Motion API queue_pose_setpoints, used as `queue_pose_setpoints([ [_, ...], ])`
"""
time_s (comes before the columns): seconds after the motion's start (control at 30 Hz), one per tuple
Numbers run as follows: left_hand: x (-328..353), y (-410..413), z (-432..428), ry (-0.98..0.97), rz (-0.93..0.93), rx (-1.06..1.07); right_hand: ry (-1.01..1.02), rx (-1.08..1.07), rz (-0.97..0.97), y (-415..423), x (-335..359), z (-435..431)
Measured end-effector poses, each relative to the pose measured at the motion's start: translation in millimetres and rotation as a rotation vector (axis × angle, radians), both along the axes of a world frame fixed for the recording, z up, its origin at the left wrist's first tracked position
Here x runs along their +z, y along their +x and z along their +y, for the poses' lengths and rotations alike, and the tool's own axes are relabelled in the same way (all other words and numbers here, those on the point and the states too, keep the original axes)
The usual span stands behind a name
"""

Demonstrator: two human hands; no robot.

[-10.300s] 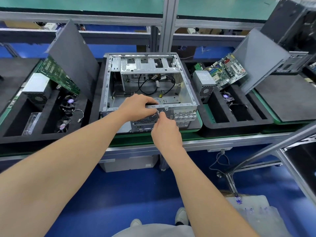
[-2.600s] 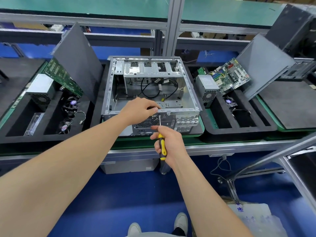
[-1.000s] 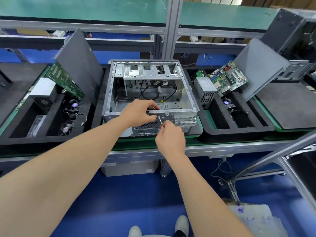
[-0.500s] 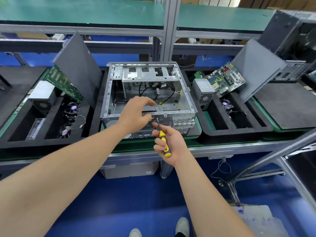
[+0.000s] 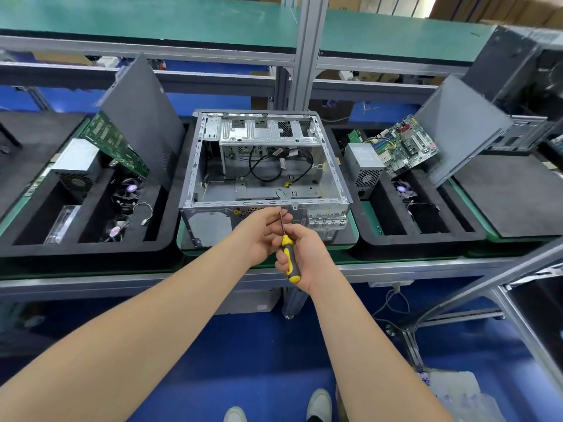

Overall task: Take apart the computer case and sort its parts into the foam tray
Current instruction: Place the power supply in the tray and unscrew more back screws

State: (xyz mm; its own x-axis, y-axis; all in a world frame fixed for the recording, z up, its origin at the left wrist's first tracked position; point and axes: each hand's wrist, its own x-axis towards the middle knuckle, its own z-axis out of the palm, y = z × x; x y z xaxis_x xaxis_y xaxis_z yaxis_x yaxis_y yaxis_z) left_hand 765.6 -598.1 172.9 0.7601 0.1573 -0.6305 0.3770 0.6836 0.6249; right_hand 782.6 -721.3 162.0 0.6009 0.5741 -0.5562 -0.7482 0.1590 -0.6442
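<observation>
Both hands have just come off the open grey sheet-metal computer case (image 5: 265,204). Half a second ago the left hand (image 5: 259,233) lay on the case's near top rail and the tool's tip was at the near face. Now they meet in the air just in front of that face, drawn back toward the person.

The right hand (image 5: 304,257) is clenched round the handle of the yellow-and-black-handled screwdriver (image 5: 288,257), shaft pointing up and away. The left hand's fingers close on the upper end of the shaft. They are probably taking off a screw that has just been backed out, but any screw there is too small to make out.

The case stands at the middle of the workbench (image 5: 91,283), close to its front edge, between two black foam trays. The left tray (image 5: 91,248) already holds:
- a grey side panel propped on edge
- a green circuit board
- a silver power supply
- fans

The right tray (image 5: 411,242) holds a similar set. Only black cables and the metal drive cage show inside the case.

If a fastener on the near face is indeed free, the piece it held should be ready to lift out and go to a tray slot.
</observation>
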Motion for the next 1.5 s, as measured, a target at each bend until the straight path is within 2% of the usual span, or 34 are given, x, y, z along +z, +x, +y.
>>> queue_pose_setpoints([
  [0.1, 3, 5, -6, 0.015, 0.017, 0.051, -0.144, -0.037, -0.1, -3, 3, 4],
  [0.27, -2, 3, -10, -0.019, -0.005, 0.092, -0.596, -0.007, -0.689, -8, 3, 5],
  [0.37, -5, 4, -12, -0.057, -0.021, 0.108, -0.694, -0.01, -0.831, -9, 3, 6],
  [0.63, -11, -4, -21, -0.03, -0.051, 0.094, -0.715, -0.007, -0.805, -16, -2, 0],
  [0.77, -9, -4, -34, 0.074, -0.079, 0.027, -0.68, -0.095, -0.769, -22, -2, -9],
  [0.9, 4, 8, -59, 0.159, -0.132, -0.009, -0.733, -0.228, -0.829, -17, 7, -25],
  [1.13, 32, 37, -120, 0.138, -0.232, -0.074, -0.789, -0.392, -0.851, 6, 24, -81],
  [1.3, 34, 71, -161, 0.122, -0.222, -0.122, -0.832, -0.431, -0.836, 37, 24, -122],
  [1.5, 15, 136, -199, 0.09, -0.138, -0.058, -0.84, -0.391, -0.815, 93, 11, -166],
])
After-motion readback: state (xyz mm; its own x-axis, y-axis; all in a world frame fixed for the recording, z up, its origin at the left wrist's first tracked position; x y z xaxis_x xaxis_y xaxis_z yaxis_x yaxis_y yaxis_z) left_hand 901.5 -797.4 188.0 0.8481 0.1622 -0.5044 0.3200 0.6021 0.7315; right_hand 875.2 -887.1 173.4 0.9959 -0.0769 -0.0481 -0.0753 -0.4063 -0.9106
